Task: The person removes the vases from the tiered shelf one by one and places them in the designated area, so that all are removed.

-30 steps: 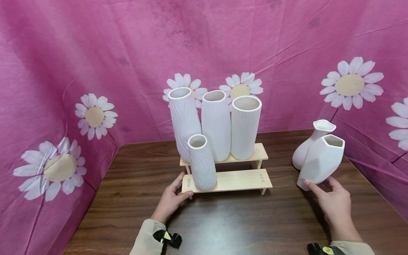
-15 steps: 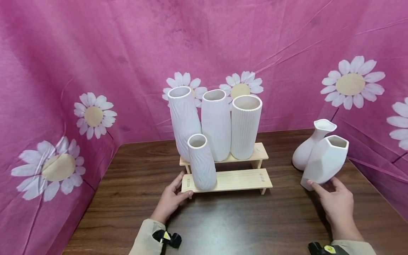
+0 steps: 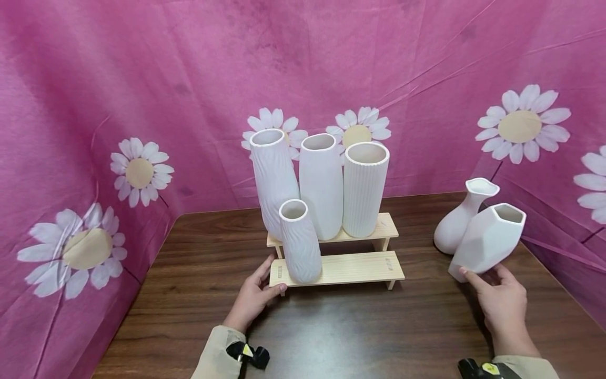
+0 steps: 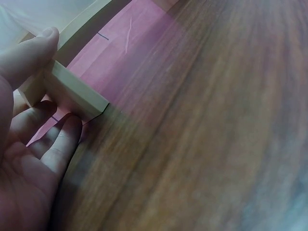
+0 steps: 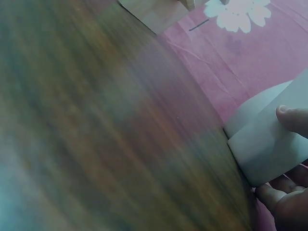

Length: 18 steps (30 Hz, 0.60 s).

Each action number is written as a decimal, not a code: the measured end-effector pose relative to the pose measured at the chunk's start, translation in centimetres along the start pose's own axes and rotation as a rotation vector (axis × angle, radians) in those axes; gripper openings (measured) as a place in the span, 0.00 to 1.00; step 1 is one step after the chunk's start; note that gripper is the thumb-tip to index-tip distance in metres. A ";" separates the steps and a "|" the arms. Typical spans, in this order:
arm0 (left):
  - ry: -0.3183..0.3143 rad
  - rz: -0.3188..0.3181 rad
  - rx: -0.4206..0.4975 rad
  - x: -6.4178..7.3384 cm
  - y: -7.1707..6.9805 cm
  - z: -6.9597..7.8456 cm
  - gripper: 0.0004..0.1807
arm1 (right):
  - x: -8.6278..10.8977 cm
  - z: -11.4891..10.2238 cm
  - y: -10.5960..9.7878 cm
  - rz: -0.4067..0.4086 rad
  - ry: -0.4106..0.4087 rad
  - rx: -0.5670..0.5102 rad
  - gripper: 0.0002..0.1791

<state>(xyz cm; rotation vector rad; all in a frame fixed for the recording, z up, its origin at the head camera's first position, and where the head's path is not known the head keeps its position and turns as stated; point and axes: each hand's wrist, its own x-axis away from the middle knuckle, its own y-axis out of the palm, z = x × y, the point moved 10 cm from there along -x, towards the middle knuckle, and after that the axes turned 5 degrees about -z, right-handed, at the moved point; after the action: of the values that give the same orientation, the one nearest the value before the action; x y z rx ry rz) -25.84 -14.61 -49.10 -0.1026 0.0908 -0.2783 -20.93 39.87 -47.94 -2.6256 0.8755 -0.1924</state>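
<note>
At the left end of the two-tier wooden stand (image 3: 355, 267), my left hand (image 3: 253, 300) grips the lower shelf, thumb at its front corner; in the left wrist view the fingers lie around a stand leg (image 4: 77, 94). My right hand (image 3: 503, 305) holds a white faceted vase (image 3: 487, 242) low down, thumb on its front, other fingers partly hidden behind it. This vase leans right in the head view, its base at the tabletop. Close behind it is a white narrow-necked vase (image 3: 456, 226), partly covered.
Three tall white vases stand on the upper shelf: a wavy one (image 3: 274, 184), a smooth one (image 3: 321, 189) and a ribbed one (image 3: 365, 192). A smaller wavy vase (image 3: 301, 247) occupies the lower shelf's left part. Pink daisy-print cloth (image 3: 213, 79) surrounds the brown wooden table (image 3: 331, 337).
My right hand has shifted slightly right with the faceted vase, whose top now leans farther right and away from the narrow-necked vase. The left hand and the stand have stayed put.
</note>
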 end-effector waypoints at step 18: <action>-0.044 0.011 0.037 0.1 0.0 -0.3 0.48 | -1.2 1.1 -0.2 0.003 0.031 -0.033 0.25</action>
<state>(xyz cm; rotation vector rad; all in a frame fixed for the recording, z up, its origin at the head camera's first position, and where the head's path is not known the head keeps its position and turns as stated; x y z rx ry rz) -25.81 -14.65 -49.44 -0.0710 0.0423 -0.2661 -21.52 41.01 -48.90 -2.6585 0.9009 -0.2203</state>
